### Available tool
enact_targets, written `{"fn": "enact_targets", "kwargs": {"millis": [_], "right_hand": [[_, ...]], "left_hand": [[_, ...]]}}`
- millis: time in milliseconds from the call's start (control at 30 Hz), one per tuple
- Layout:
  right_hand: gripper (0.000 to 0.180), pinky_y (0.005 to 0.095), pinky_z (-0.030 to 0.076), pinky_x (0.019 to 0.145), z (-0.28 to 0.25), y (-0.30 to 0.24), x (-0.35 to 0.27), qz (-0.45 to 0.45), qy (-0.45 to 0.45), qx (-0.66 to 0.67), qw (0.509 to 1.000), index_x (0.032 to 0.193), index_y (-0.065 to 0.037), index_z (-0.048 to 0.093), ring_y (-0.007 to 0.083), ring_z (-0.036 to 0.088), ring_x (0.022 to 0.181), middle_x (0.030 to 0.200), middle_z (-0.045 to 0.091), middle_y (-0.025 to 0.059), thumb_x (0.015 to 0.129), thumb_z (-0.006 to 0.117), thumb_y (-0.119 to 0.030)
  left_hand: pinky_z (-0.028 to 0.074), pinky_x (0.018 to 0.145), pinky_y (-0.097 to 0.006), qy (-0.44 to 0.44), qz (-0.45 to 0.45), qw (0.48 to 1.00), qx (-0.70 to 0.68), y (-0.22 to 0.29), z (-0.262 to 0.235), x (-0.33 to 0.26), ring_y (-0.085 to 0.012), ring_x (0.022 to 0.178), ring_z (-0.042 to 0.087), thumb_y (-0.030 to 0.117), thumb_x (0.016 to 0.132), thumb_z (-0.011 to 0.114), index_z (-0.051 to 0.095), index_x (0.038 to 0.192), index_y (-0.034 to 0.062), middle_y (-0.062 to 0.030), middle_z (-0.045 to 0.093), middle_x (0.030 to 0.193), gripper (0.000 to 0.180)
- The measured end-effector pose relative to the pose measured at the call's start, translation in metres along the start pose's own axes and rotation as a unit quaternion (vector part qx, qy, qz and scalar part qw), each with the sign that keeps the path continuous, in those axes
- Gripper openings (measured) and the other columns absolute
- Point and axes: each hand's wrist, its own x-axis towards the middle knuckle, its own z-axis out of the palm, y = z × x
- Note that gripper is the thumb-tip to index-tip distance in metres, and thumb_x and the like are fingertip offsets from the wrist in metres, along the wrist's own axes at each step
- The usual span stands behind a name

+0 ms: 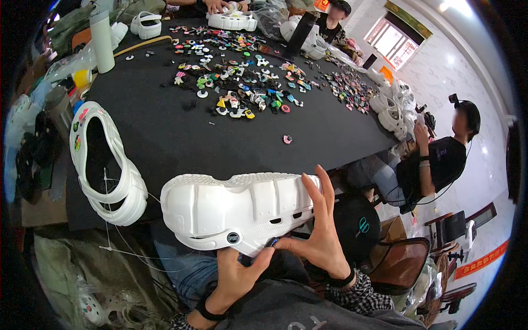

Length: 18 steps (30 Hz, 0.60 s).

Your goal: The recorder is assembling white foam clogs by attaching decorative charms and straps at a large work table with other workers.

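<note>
A white foam clog (236,201) is tilted on its side in front of me, its sole edge facing away. My left hand (236,278) grips it from below near the strap, thumb up against the rim. Around the toe end my right hand (322,242) is closed, its long fingers along the front and its thumb at the upper's edge. Between the two thumbs sits a small dark-blue shoe charm (273,242), partly covered by them. A round dark button (233,237) marks the strap joint. The other white clog (91,165), with colourful charms on it, rests at the table's left edge.
Many loose charms (242,91) cover the middle of the black table (165,132); one pink-and-black charm (287,139) lies nearer. Thin clear cord (132,254) hangs by the left clog. A pale bottle (101,44) stands far left. Other people work around the table.
</note>
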Motion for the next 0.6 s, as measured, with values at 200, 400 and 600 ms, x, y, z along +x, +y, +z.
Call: {"fn": "enact_targets", "kwargs": {"millis": [200,400,600], "right_hand": [[0.114,0.0534,0.031,0.107,0.011,0.0,-0.003,0.008,0.03,-0.012,0.999,0.142,-0.014,0.032,0.0399,0.022,0.136,0.148,0.017,0.0192,0.046,0.093,-0.028],[0.111,0.0533,0.034,0.105,0.021,-0.005,-0.007,0.027,0.065,-0.008,0.997,0.141,-0.015,0.032,0.0407,0.025,0.134,0.147,0.015,0.0185,0.049,0.092,-0.021],[0.112,0.0528,0.036,0.104,0.022,-0.005,0.002,0.021,0.058,-0.021,0.998,0.141,-0.016,0.032,0.041,0.027,0.133,0.145,0.016,0.0188,0.047,0.092,-0.019]], "left_hand": [[0.05,0.077,-0.034,0.005,-0.074,0.997,-0.004,0.008,0.0,-0.005,-0.024,0.082,0.067,0.002,0.078,0.068,0.068,0.096,-0.003,-0.0139,0.07,0.091,0.019],[0.048,0.08,-0.034,0.009,-0.071,0.993,0.089,0.013,-0.001,-0.006,-0.0181,0.086,0.064,0.005,0.08,0.065,0.067,0.094,-0.0038,-0.0131,0.069,0.091,0.016],[0.048,0.081,-0.035,-0.004,-0.035,0.992,0.124,0.005,-0.005,-0.007,-0.0228,0.086,0.065,0.005,0.081,0.065,0.065,0.099,-0.0037,-0.0146,0.069,0.093,0.02]]}}
